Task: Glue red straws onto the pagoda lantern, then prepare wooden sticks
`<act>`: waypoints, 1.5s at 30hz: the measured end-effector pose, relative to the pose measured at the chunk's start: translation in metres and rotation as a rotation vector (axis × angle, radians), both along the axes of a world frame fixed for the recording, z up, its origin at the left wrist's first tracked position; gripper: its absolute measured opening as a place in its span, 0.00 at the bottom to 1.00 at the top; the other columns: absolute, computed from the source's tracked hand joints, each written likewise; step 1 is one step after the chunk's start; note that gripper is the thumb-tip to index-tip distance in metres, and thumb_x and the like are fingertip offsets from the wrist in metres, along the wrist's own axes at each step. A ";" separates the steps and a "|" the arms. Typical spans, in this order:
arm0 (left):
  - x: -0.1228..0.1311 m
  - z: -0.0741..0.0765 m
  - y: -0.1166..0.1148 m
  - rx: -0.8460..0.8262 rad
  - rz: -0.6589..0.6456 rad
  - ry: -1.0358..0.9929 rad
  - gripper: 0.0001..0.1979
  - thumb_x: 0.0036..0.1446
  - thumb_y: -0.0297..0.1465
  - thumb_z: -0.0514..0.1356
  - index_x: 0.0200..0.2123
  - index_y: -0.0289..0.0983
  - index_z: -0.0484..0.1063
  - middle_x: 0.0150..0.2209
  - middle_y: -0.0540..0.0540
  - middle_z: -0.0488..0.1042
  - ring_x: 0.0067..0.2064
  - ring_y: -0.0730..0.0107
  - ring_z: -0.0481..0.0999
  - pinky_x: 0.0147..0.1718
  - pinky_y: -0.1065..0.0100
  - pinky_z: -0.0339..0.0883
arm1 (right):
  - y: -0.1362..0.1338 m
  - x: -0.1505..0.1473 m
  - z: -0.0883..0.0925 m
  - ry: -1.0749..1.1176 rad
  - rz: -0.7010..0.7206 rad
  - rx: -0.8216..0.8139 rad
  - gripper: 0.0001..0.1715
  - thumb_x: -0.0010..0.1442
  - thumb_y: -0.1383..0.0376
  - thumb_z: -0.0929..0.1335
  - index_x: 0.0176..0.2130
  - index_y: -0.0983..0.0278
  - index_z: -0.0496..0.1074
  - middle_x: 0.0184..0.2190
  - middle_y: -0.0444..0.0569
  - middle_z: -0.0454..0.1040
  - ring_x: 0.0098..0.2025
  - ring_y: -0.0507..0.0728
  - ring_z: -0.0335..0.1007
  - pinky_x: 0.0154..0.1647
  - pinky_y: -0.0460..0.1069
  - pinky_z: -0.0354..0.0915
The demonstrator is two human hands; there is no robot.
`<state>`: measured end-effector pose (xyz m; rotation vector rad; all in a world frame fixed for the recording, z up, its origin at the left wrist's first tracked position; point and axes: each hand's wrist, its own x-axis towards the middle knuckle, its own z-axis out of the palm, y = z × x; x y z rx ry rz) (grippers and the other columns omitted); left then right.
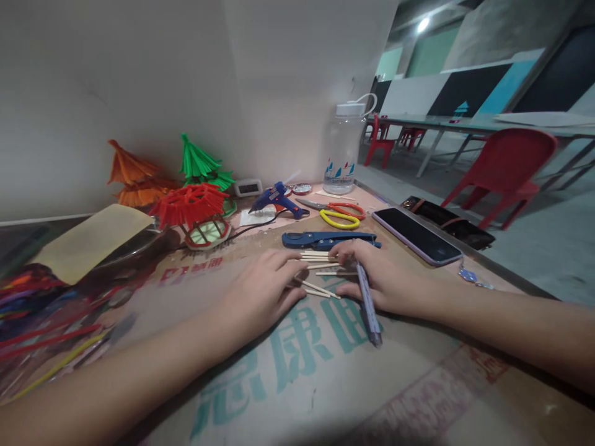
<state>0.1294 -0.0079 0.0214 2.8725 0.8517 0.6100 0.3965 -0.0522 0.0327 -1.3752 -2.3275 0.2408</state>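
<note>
**2 hands on the thin sticks, pen in the right**

From where I'm standing: left hand [267, 282] has fingers half curled at the left ends of the pale sticks [322, 266]; can't tell if it's pinching any. Right hand [376, 275] has a narrow grip on 1 pen [369, 303], tail end toward the person, fingertips at the sticks' right ends. Sticks sit between the hands, roughly crosswise, a few slanted, over the printed cardboard [297, 396].

Just behind the sticks: blue hand tool [320, 239], lying flat. Past that, scissors [335, 224] with 1 yellow and 1 red-orange handle, and a blue glue gun [277, 199] on its side. Phone [416, 234] near the right hand, screen dark. Clear bottle [343, 145] upright at the back.

Left rear: 3 fuzzy-roofed models, red [190, 204], orange [134, 164] and green [198, 160].
</note>
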 end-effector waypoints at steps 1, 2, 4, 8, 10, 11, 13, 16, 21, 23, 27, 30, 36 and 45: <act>0.001 0.000 0.002 -0.014 0.003 -0.001 0.13 0.66 0.34 0.61 0.52 0.39 0.73 0.58 0.39 0.75 0.58 0.53 0.73 0.58 0.51 0.69 | 0.000 0.000 0.000 -0.002 0.003 0.009 0.21 0.61 0.54 0.73 0.47 0.62 0.66 0.48 0.57 0.77 0.46 0.63 0.75 0.44 0.56 0.71; 0.002 0.000 0.003 -0.028 0.005 -0.008 0.13 0.66 0.35 0.61 0.52 0.40 0.73 0.58 0.39 0.75 0.59 0.53 0.73 0.59 0.50 0.68 | 0.000 0.001 0.000 -0.005 0.002 0.017 0.21 0.61 0.54 0.73 0.47 0.62 0.66 0.47 0.57 0.77 0.45 0.63 0.75 0.44 0.56 0.71; 0.004 0.000 0.006 -0.062 0.005 -0.019 0.15 0.66 0.37 0.61 0.53 0.40 0.72 0.57 0.39 0.76 0.59 0.52 0.73 0.59 0.50 0.68 | -0.001 0.001 0.000 -0.014 -0.002 0.029 0.20 0.62 0.54 0.73 0.47 0.62 0.67 0.46 0.57 0.77 0.44 0.63 0.75 0.43 0.56 0.71; 0.006 -0.002 0.007 -0.119 0.012 -0.047 0.15 0.65 0.36 0.61 0.54 0.41 0.71 0.54 0.41 0.78 0.56 0.53 0.75 0.56 0.51 0.69 | -0.005 0.002 0.000 -0.026 -0.011 0.048 0.18 0.63 0.54 0.72 0.46 0.62 0.67 0.42 0.54 0.77 0.40 0.61 0.75 0.40 0.54 0.70; 0.006 -0.004 0.007 -0.138 0.012 -0.077 0.15 0.65 0.35 0.62 0.54 0.41 0.71 0.53 0.42 0.78 0.55 0.54 0.75 0.56 0.53 0.69 | -0.007 0.002 -0.002 -0.010 -0.037 0.043 0.16 0.64 0.56 0.71 0.46 0.62 0.66 0.41 0.53 0.77 0.39 0.60 0.74 0.38 0.54 0.69; 0.005 -0.005 0.007 -0.148 0.015 -0.093 0.16 0.64 0.35 0.62 0.54 0.41 0.71 0.53 0.42 0.78 0.55 0.55 0.75 0.55 0.54 0.69 | -0.007 0.002 -0.003 0.004 -0.049 0.034 0.15 0.65 0.57 0.70 0.45 0.61 0.66 0.40 0.52 0.77 0.38 0.59 0.74 0.38 0.53 0.69; 0.005 -0.006 0.007 -0.168 0.031 -0.123 0.16 0.64 0.35 0.63 0.54 0.40 0.71 0.53 0.41 0.78 0.54 0.55 0.75 0.55 0.54 0.69 | -0.006 0.002 -0.005 0.039 -0.058 0.017 0.10 0.67 0.60 0.68 0.44 0.61 0.65 0.39 0.52 0.76 0.37 0.58 0.73 0.37 0.52 0.68; 0.004 -0.008 0.008 -0.197 0.067 -0.143 0.18 0.63 0.37 0.64 0.55 0.40 0.72 0.52 0.41 0.77 0.54 0.55 0.75 0.53 0.55 0.69 | -0.005 0.001 -0.008 0.082 -0.021 0.008 0.04 0.68 0.63 0.65 0.42 0.61 0.65 0.37 0.50 0.75 0.36 0.56 0.72 0.36 0.50 0.68; 0.006 -0.007 0.008 -0.215 0.074 -0.123 0.13 0.65 0.38 0.62 0.50 0.42 0.76 0.48 0.43 0.76 0.51 0.56 0.74 0.51 0.56 0.69 | -0.004 -0.004 -0.007 0.107 0.038 -0.013 0.03 0.68 0.67 0.63 0.41 0.61 0.66 0.37 0.49 0.75 0.37 0.56 0.71 0.38 0.51 0.69; 0.006 -0.006 0.007 -0.213 0.083 -0.115 0.12 0.65 0.38 0.63 0.48 0.42 0.77 0.46 0.43 0.76 0.49 0.57 0.74 0.49 0.57 0.69 | -0.005 -0.004 -0.006 0.112 0.060 -0.022 0.03 0.68 0.68 0.63 0.40 0.62 0.67 0.36 0.48 0.75 0.37 0.55 0.71 0.38 0.51 0.69; 0.005 -0.004 0.006 -0.229 0.100 -0.101 0.11 0.64 0.38 0.64 0.47 0.42 0.78 0.45 0.45 0.76 0.48 0.57 0.73 0.48 0.57 0.68 | -0.007 -0.004 -0.004 0.116 0.082 -0.055 0.04 0.70 0.66 0.63 0.42 0.62 0.67 0.39 0.49 0.76 0.38 0.55 0.72 0.40 0.51 0.69; 0.004 -0.003 0.006 -0.237 0.098 -0.104 0.11 0.64 0.38 0.64 0.47 0.42 0.78 0.45 0.45 0.76 0.49 0.57 0.73 0.49 0.58 0.67 | -0.009 -0.003 -0.002 0.135 0.076 -0.074 0.04 0.70 0.65 0.63 0.44 0.62 0.67 0.41 0.50 0.77 0.40 0.56 0.72 0.42 0.52 0.69; 0.000 -0.004 0.007 -0.246 0.082 -0.113 0.12 0.63 0.39 0.64 0.48 0.43 0.77 0.47 0.44 0.76 0.50 0.56 0.73 0.49 0.58 0.67 | -0.009 0.003 -0.001 0.214 -0.099 -0.021 0.06 0.69 0.60 0.65 0.40 0.61 0.65 0.34 0.48 0.74 0.33 0.55 0.70 0.35 0.51 0.66; -0.003 -0.002 0.006 -0.210 0.042 -0.113 0.10 0.66 0.37 0.61 0.48 0.42 0.75 0.49 0.44 0.76 0.52 0.57 0.73 0.52 0.57 0.67 | -0.010 0.005 0.000 0.103 0.020 -0.082 0.06 0.68 0.62 0.67 0.39 0.60 0.64 0.36 0.47 0.75 0.35 0.55 0.68 0.37 0.50 0.64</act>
